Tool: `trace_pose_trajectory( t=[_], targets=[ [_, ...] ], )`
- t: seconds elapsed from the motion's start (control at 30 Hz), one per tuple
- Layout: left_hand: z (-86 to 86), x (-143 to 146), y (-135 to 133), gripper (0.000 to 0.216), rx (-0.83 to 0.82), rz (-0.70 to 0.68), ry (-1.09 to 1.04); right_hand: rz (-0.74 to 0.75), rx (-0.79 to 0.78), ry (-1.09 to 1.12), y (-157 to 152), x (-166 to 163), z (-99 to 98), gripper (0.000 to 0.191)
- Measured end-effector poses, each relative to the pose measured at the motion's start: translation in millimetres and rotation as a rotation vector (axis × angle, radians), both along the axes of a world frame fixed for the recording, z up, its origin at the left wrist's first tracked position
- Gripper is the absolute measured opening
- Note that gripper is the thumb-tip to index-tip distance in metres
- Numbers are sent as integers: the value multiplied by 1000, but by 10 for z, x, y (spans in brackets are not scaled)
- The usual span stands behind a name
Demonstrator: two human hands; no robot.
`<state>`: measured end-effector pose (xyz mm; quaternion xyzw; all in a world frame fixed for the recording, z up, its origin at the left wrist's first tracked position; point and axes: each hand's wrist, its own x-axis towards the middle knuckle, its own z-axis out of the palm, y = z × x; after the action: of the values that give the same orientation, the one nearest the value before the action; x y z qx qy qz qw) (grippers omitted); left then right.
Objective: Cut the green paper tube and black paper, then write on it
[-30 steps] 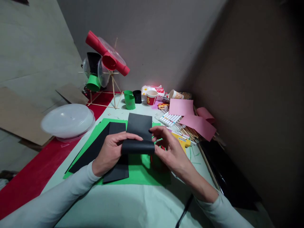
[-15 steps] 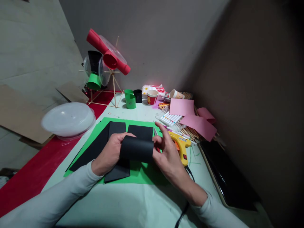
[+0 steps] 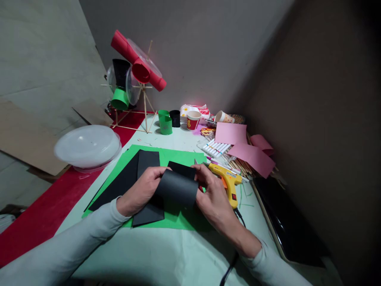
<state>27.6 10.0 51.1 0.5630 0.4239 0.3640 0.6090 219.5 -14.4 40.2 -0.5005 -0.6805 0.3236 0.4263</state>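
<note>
A strip of black paper (image 3: 177, 187) is bent into a curve between my two hands, above a green sheet (image 3: 181, 223). My left hand (image 3: 145, 184) grips its left edge, with the thumb on top. At the right edge, my right hand (image 3: 212, 192) has its fingers closed on the paper; some fingertips are hidden behind it. More black paper pieces (image 3: 119, 186) lie on the green sheet to the left and under my left hand. A yellow glue gun (image 3: 228, 180) rests just beyond my right hand. Partly hidden by that hand are scissors (image 3: 200, 188).
A stick frame (image 3: 145, 109) bearing a red paper tube (image 3: 125, 48) stands at the back left. Plastic lids (image 3: 87, 146) sit left. Green paper rings (image 3: 166, 125), a paper cup (image 3: 193, 120), markers (image 3: 216, 147) and pink paper (image 3: 230, 133) lie behind. A black glossy object (image 3: 285, 222) lies right.
The bent black strip has tilted, its right end now lower. My right fingers, earlier spread with the index raised, have closed onto the strip. The view has shifted slightly.
</note>
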Motion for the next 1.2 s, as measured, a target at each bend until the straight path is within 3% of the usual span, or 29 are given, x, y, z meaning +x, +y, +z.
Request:
trace_pose_trajectory(
  t=[0.17, 0.33, 0.43, 0.53, 0.7, 0.87, 0.93, 1.2],
  targets=[
    [-65, -32, 14, 16, 10, 128, -95, -51, 105, -102, -15, 10, 3, 27],
    [-30, -5, 6, 21, 112, 154, -55, -55, 135, -117, -23, 3, 6, 12],
    [9, 39, -6, 24, 163, 206, -98, -53, 70, -63, -15, 4, 25, 9],
    [20, 55, 0, 28, 202, 229, -185, -11, -96, 63, 2, 13, 43, 12],
    [-8, 0, 49, 47, 69, 98, -202, 132, -279, 226, 22, 38, 7, 18],
    [-5, -3, 29, 25, -185, -162, -105, 96, -49, 64, 19, 61, -55, 22],
    [21, 16, 1, 19, -212, -209, -52, 93, 12, 27, 14, 64, -53, 23],
    [106, 29, -19, 11, -35, -57, -60, 79, -91, 186, 66, 65, -51, 15]
  ],
)
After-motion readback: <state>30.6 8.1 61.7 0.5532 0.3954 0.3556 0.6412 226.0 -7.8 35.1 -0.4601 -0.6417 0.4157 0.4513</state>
